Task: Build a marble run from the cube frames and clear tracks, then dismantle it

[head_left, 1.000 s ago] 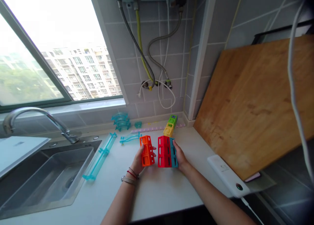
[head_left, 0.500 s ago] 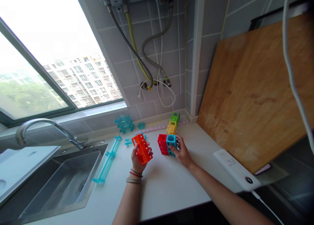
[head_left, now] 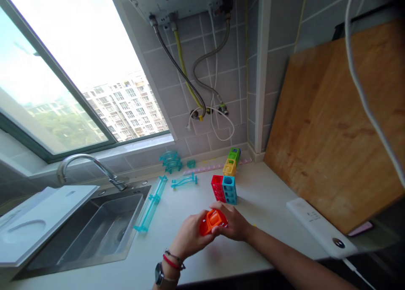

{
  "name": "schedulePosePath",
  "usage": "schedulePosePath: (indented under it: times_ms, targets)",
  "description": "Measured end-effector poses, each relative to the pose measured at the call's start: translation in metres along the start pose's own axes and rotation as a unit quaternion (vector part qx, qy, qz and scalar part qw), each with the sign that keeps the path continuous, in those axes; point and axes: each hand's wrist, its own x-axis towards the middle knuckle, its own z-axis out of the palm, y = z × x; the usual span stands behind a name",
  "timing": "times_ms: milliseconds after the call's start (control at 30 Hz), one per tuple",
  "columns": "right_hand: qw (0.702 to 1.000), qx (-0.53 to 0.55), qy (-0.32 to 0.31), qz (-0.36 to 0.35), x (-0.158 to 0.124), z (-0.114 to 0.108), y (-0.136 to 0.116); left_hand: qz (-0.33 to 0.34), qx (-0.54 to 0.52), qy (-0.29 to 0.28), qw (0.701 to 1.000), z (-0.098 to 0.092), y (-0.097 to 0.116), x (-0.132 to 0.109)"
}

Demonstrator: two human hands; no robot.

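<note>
Both my hands are wrapped round an orange openwork plastic block piece, held near the front of the counter. My left hand grips it from the left, my right hand from the right; its lower part is hidden by fingers. Just beyond my hands a red block stack and a blue block stack stand upright side by side. Behind them lie yellow blocks and green blocks in a row.
At left, a long clear-teal track piece lies beside the sink. A wavy teal track and curved teal pieces lie toward the wall. A white power bank and a wooden board are at right.
My right hand has let go of the blue stack, which stands beside the red one. It now grips the orange piece too, which has moved right, nearer to me, and been turned. The view has shifted.
</note>
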Motion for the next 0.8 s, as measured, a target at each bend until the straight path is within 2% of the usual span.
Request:
schedulePosePath:
  times_ms: [67,133,200,333,433,600,733,800]
  targets:
    - [0.997,0.041,0.012,0.067,0.003,-0.003,0.002,-0.024,-0.028,-0.008,0.999,-0.003,-0.003,-0.008]
    - [0.987,0.069,0.063,0.134,0.005,-0.008,0.006,-0.054,-0.098,-0.008,0.994,-0.006,-0.013,-0.017]
    - [0.983,0.062,0.080,0.150,0.006,-0.011,0.012,-0.085,-0.198,0.039,0.976,-0.005,-0.024,-0.029]
    - [0.995,-0.001,-0.014,0.100,0.004,-0.002,0.023,-0.111,-0.352,0.204,0.907,0.012,-0.045,-0.052]
    - [0.993,-0.022,-0.050,0.104,0.001,0.009,0.027,-0.113,-0.397,0.238,0.879,0.027,-0.054,-0.060]
    - [0.992,-0.022,-0.060,0.109,0.000,0.007,0.021,-0.113,-0.381,0.233,0.887,0.034,-0.054,-0.057]
    - [0.995,-0.053,-0.008,0.083,0.005,-0.003,0.006,-0.104,-0.312,0.208,0.921,0.036,-0.044,-0.056]
    - [0.997,-0.057,-0.002,0.054,0.005,-0.005,-0.001,-0.102,-0.280,0.167,0.940,0.038,-0.038,-0.056]
